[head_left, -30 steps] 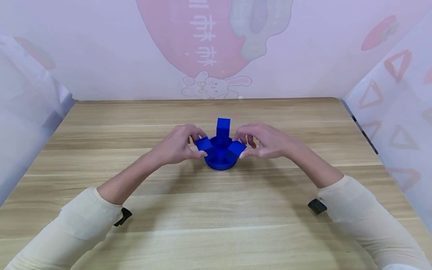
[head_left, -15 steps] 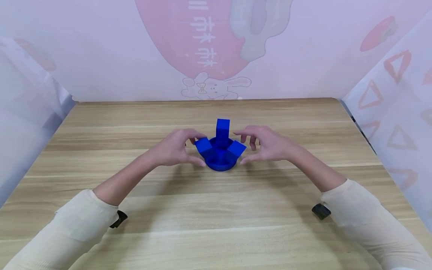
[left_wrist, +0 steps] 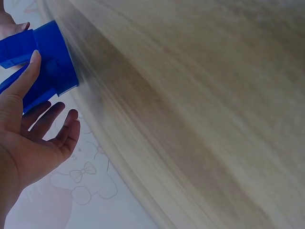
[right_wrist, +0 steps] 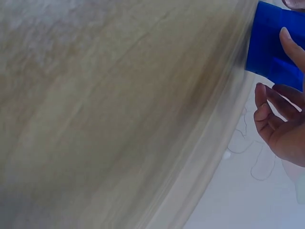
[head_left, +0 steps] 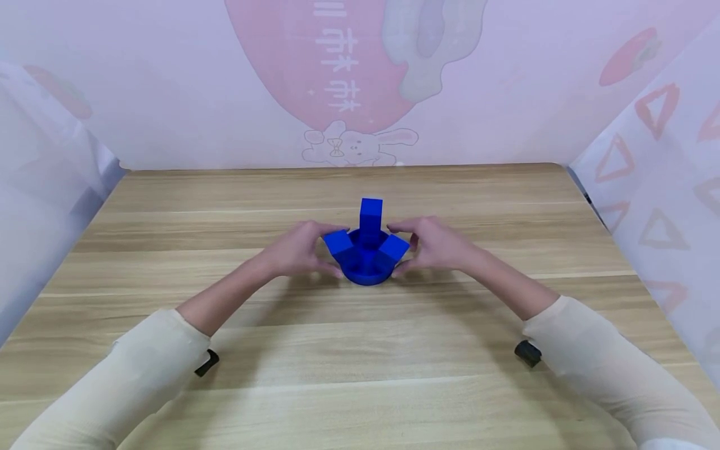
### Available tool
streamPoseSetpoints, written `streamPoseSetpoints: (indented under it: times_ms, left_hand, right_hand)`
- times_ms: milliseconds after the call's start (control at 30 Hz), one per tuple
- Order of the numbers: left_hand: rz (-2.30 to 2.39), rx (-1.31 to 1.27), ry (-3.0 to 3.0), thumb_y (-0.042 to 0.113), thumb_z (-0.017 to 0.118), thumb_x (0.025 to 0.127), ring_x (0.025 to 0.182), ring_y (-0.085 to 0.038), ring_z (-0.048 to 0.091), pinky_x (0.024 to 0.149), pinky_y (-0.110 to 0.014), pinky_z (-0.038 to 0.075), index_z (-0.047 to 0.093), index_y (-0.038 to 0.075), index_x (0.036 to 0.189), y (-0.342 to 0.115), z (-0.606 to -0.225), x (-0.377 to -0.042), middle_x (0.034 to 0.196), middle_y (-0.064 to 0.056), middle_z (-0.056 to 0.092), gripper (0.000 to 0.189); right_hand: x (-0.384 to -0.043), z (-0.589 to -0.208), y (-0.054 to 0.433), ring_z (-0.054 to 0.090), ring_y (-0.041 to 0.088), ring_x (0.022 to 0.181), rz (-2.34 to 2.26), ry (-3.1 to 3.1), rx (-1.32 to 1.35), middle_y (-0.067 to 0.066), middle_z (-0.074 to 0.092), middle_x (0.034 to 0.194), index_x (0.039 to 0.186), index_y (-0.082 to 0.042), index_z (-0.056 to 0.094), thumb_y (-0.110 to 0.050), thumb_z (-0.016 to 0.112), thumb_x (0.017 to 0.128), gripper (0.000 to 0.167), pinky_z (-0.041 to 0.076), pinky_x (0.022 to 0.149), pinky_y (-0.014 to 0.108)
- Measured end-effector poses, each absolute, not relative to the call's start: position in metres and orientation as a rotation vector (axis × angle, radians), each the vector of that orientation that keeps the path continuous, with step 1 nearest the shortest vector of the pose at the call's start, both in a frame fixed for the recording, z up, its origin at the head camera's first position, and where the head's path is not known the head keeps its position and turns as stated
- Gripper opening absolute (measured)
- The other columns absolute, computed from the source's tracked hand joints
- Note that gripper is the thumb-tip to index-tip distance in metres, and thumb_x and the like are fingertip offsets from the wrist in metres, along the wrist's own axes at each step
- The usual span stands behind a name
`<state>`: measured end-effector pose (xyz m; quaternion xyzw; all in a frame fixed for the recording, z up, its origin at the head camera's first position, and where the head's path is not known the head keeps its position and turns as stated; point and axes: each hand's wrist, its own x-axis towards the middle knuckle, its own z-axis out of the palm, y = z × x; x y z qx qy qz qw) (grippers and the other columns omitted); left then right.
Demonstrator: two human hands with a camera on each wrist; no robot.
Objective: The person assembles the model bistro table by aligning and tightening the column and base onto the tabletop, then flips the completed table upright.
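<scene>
Near the middle of the wooden table sits a round blue base with three square blue posts. One post stands at the back; the left post and the right post lean outward. My left hand holds the base's left side, thumb in front and index finger behind. On the other side, my right hand grips it likewise. The left wrist view shows the thumb lying over the blue base, the other fingers loosely bent. In the right wrist view the blue base is partly cut off.
The wooden table reaches back to a white wall printed with a pink strawberry shape and a bunny. White side panels stand at left and right. A dark wrist camera sits under the right sleeve, another under the left.
Both hands let go of the left and right posts, spread their fingers, then moved lower and closed in around the round base. The base has stayed in place.
</scene>
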<state>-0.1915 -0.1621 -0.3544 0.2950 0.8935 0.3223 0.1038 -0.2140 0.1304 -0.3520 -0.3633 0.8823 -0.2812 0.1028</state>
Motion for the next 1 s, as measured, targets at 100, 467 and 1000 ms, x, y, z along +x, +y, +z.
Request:
streamPoseSetpoints:
  times_ms: [100, 467, 1000]
  left_hand:
    - [0.962, 0.879, 2.619, 0.015, 0.098, 0.071, 0.12, -0.029, 0.067, 0.106, -0.047, 0.049, 0.065, -0.001, 0.136, -0.16, -0.357, -0.194, 0.125, -0.012, 0.073, 0.075]
    - [0.96, 0.854, 2.643, 0.021, 0.099, 0.069, 0.102, -0.025, 0.071, 0.097, -0.045, 0.054, 0.074, 0.0, 0.114, -0.155, -0.364, -0.197, 0.108, -0.01, 0.077, 0.056]
    - [0.969, 0.865, 2.692, 0.019, 0.101, 0.065, 0.109, -0.033, 0.072, 0.101, -0.048, 0.053, 0.071, -0.006, 0.123, -0.154, -0.368, -0.2, 0.116, -0.019, 0.075, 0.069]
  right_hand:
    - [-0.214, -0.355, 0.128, 0.064, 0.019, 0.071, -0.805, 2.624, -1.056, 0.017, 0.073, 0.12, 0.136, 0.005, 0.064, -0.026, 0.099, 0.068, 0.084, 0.053, 0.068, 0.031]
    - [-0.215, -0.362, 0.121, 0.068, 0.017, 0.08, -0.764, 2.647, -1.051, 0.011, 0.077, 0.109, 0.132, -0.004, 0.07, -0.033, 0.1, 0.067, 0.077, 0.057, 0.078, 0.038]
    - [-0.218, -0.369, 0.12, 0.074, 0.025, 0.098, -0.803, 2.66, -1.067, 0.015, 0.076, 0.116, 0.13, -0.002, 0.07, -0.032, 0.1, 0.067, 0.076, 0.059, 0.087, 0.041]
